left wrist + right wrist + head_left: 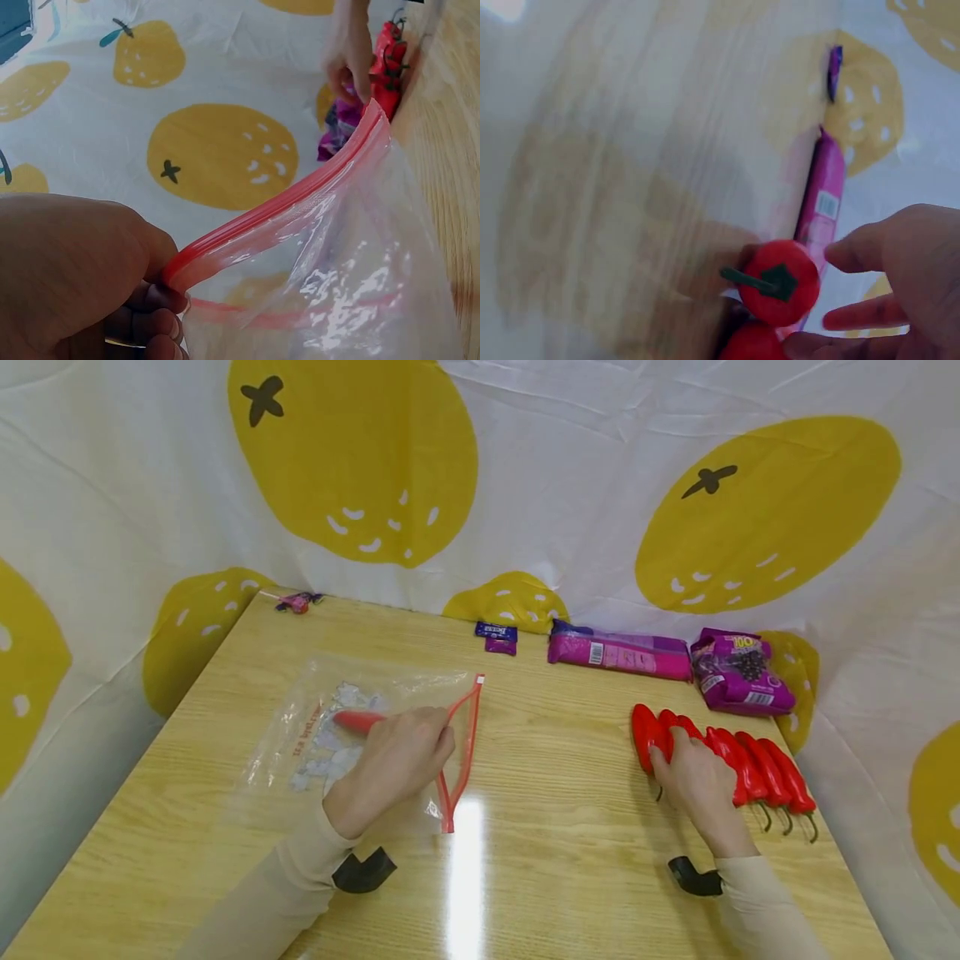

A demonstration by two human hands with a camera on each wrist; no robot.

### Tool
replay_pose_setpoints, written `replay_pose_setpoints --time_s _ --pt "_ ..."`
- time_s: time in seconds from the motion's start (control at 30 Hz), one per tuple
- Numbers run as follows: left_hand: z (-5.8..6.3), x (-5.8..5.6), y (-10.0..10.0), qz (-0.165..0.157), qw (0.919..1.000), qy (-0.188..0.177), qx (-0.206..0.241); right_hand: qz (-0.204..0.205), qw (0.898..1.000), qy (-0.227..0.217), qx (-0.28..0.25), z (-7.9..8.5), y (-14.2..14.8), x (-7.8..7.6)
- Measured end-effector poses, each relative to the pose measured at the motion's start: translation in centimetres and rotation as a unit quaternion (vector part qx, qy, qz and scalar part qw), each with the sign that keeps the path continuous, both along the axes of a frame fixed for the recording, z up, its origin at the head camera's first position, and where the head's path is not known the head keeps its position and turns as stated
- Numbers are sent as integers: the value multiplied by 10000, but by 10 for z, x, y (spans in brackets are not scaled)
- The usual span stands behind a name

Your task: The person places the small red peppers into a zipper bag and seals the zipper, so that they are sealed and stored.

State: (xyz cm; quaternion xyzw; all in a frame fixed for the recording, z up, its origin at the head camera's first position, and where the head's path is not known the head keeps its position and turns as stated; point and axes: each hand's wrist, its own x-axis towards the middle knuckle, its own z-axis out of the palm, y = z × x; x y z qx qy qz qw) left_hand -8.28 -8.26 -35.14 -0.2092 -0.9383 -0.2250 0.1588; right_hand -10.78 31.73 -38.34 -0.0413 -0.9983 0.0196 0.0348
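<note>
A clear zip bag (405, 685) with a red zip edge lies on the table at left. My left hand (401, 752) pinches that edge near one corner, and the bag's mouth stands apart in the left wrist view. A red chilli pepper (356, 721) shows at the bag beside the hand, partly hidden by it. On the right, several red peppers (783, 774) with green stems lie in a row. My right hand (696, 777) reaches over the leftmost ones, thumb and fingers spread around the end pepper (784, 281), with no firm grip visible.
Along the back, by the patterned cloth, lie a long purple packet (618, 652), a bulky purple bag (742, 670) and small blue and purple wrapped sweets (498, 637). A pink lollipop (297, 604) rests at the far left corner of the table (555, 852).
</note>
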Motion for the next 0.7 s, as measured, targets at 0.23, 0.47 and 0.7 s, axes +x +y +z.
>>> replay_pose_setpoints --time_s 0.23,0.47,0.7 --pt "-1 1 -1 46 10000 -29 2 77 9984 -551 38 -6 -3 2" --pt "-1 1 1 89 9999 -142 -24 382 9965 -636 -380 -10 -4 8" --pt "-1 0 1 50 9999 -122 9 1093 9892 -33 -979 3 -19 10"
